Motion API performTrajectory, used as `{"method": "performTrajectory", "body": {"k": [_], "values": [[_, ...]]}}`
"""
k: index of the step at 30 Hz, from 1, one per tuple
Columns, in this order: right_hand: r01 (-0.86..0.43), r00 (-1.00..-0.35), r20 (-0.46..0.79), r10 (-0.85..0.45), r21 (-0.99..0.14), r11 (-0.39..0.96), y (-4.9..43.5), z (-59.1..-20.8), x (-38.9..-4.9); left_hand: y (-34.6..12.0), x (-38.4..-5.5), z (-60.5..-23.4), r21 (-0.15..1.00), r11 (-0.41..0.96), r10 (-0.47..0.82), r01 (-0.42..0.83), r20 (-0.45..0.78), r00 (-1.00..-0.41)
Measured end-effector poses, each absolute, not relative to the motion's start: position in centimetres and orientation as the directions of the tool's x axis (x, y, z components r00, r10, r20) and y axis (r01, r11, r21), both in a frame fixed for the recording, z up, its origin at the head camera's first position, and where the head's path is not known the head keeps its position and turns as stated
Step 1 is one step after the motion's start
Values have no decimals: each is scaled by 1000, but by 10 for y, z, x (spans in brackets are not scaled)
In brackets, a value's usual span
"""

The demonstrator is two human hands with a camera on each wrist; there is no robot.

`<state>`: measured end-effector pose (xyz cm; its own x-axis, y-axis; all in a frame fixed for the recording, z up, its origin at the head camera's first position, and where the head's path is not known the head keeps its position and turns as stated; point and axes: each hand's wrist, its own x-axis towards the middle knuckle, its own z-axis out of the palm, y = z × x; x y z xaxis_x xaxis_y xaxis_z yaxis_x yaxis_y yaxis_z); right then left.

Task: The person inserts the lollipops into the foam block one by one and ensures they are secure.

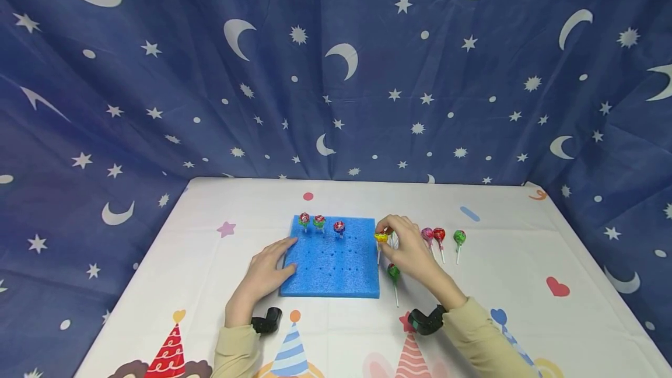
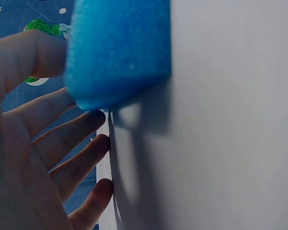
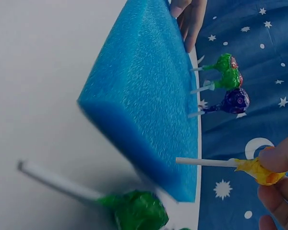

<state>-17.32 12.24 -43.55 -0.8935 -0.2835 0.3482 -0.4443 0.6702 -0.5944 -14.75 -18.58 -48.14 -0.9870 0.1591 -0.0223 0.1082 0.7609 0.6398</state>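
A blue foam block [image 1: 332, 282] with rows of small holes lies on the table. Two green-and-red lollipops [image 1: 319, 222] and a purple one [image 1: 339, 227] stand upright in its far row. My left hand [image 1: 266, 270] rests against the block's left edge, its fingers spread and thumb on the near part. By the head of a yellow lollipop [image 3: 259, 171], my right hand [image 1: 409, 248] pinches it over the block's right edge. Its white stick points down; whether the tip touches the foam I cannot tell.
A green lollipop [image 1: 394, 273] lies beside the block's right edge. Further right lie a pink lollipop [image 1: 427, 235], a red one [image 1: 439, 235] and another green one [image 1: 459, 238]. Something pale is partly hidden behind my right hand. A starry blue curtain [image 1: 336, 104] hangs behind the table.
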Motion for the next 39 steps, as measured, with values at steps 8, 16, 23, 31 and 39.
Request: {"method": "performTrajectory", "body": {"k": [8,16,23,31,39], "values": [[-455,-888,373,-269,-627,632,111,-439,-185,-185,-147,-480,635,765,158,107,-23,-987],[-434,-899,364,-246,-657,616,105,-443,-192,-185,-146,-479,639,762,155,103,-25,-988],[-403,-913,340,-225,-673,620,100,-442,-196,-185,-146,-479,641,761,152,101,-26,-988],[-404,-913,340,-224,-690,600,95,-441,-203,-185,-146,-480,645,758,148,97,-26,-989],[-414,-909,352,-225,-690,594,92,-443,-209,-185,-146,-481,638,763,149,103,-19,-989]]}}
